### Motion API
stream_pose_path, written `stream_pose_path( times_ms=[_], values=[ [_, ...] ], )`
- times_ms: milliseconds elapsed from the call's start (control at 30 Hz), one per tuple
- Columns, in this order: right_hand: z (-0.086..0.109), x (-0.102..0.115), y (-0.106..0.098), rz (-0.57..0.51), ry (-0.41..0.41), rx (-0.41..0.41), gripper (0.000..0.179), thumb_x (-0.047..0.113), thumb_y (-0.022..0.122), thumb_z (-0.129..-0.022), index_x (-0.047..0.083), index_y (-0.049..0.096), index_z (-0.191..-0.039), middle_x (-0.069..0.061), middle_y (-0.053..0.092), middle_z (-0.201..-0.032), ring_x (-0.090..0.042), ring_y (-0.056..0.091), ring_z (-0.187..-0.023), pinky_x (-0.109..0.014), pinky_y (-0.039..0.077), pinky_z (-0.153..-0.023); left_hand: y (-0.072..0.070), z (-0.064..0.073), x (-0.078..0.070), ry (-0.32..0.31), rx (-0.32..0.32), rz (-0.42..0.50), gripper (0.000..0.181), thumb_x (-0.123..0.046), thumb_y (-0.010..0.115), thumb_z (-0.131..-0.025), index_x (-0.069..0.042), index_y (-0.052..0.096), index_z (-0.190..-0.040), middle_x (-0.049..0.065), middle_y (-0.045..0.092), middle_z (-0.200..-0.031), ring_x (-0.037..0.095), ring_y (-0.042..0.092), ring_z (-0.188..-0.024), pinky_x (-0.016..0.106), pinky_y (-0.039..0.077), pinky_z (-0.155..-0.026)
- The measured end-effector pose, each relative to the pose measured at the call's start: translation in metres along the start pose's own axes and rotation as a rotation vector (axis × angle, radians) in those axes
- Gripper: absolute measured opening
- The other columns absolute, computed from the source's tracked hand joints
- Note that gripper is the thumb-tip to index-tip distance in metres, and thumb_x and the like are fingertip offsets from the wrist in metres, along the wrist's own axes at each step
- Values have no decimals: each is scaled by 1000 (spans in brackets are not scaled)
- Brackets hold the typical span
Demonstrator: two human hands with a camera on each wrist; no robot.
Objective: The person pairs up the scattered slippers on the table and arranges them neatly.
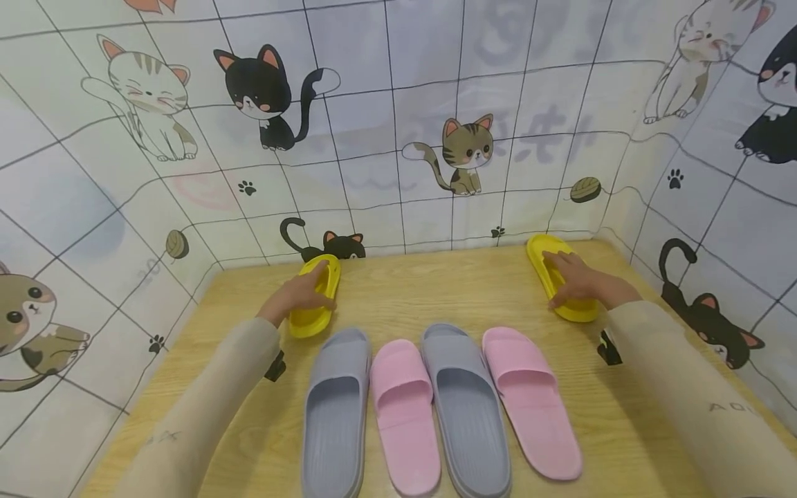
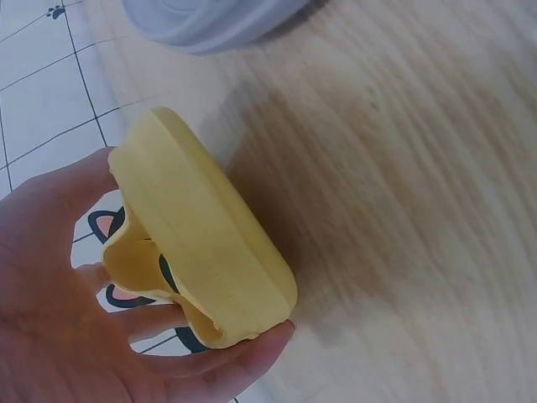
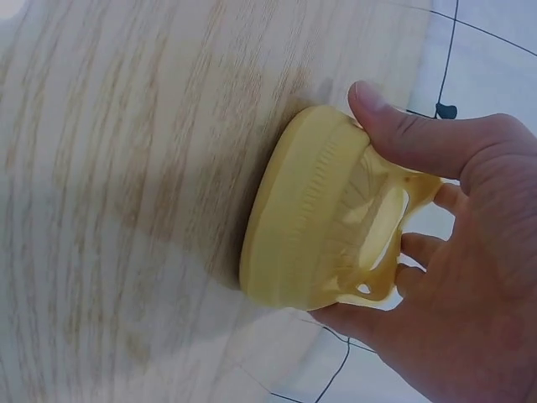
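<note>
My left hand point(image 1: 301, 290) grips a small yellow slipper point(image 1: 308, 323) at the back left of the wooden surface. In the left wrist view, thumb and fingers span the sides of this slipper point(image 2: 205, 239), and a shadow lies beside it. At the back right, my right hand point(image 1: 575, 279) grips another yellow slipper point(image 1: 575, 310). The right wrist view has that slipper point(image 3: 306, 214) between the thumb and the other fingers, its upper pierced by openings. Whether either sole touches the wood, I cannot tell.
Between my forearms lie grey and pink slippers, alternating from the left: grey point(image 1: 336, 432), pink point(image 1: 407, 443), grey point(image 1: 471, 429), pink point(image 1: 540, 422). They stand on the wooden surface point(image 1: 429, 287). Tiled walls point(image 1: 367, 152) with cat drawings enclose the back and both sides.
</note>
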State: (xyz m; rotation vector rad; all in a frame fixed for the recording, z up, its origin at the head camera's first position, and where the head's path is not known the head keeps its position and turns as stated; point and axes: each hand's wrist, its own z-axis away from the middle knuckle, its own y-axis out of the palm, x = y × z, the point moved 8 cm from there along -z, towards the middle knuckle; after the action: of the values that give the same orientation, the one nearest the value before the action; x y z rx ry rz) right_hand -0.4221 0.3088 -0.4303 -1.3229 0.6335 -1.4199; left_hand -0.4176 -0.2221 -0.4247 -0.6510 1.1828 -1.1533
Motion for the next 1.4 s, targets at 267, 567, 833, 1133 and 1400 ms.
stream_pose_path(
  times_ms=[267, 567, 833, 1133, 1400],
  values=[
    [2, 4, -1, -13, -18, 5, 113, 18, 86, -78, -6, 12, -160, -42, 8, -161, -63, 6, -147, -80, 12, -116, 1, -3, -10, -54, 61, 47, 106, -46, 70, -91, -28, -1, -168, 26, 16, -171, 54, 38, -144, 62, 53, -99],
    [0, -5, 3, -27, -6, 16, 116, 18, 87, -77, -6, 10, -160, -38, 14, -161, -62, 5, -148, -80, 10, -117, 2, -9, -24, -115, 90, 82, 107, -46, 73, -89, -36, 0, -167, 25, 16, -171, 51, 46, -138, 54, 61, -75],
    [3, 0, 1, -20, 15, 14, 114, 17, 86, -80, -4, 8, -161, -38, 14, -161, -60, 11, -147, -79, 13, -117, 8, -8, -39, -103, 94, 66, 107, -45, 72, -90, -34, -1, -167, 25, 22, -169, 49, 49, -134, 53, 62, -76],
    [0, 1, 2, -28, 34, 24, 117, 18, 86, -79, -2, 6, -162, -37, 9, -163, -62, 1, -149, -81, 10, -116, 12, -13, -61, -85, 106, 71, 106, -47, 73, -89, -38, 1, -166, 20, 23, -170, 46, 49, -134, 53, 61, -77],
    [-2, 0, 2, -37, 28, 27, 118, 20, 87, -78, -2, 7, -162, -36, 7, -164, -62, -2, -149, -81, 7, -116, 16, -14, -79, -83, 121, 73, 106, -45, 73, -90, -38, 0, -166, 20, 22, -170, 44, 49, -135, 56, 61, -85]
  ],
)
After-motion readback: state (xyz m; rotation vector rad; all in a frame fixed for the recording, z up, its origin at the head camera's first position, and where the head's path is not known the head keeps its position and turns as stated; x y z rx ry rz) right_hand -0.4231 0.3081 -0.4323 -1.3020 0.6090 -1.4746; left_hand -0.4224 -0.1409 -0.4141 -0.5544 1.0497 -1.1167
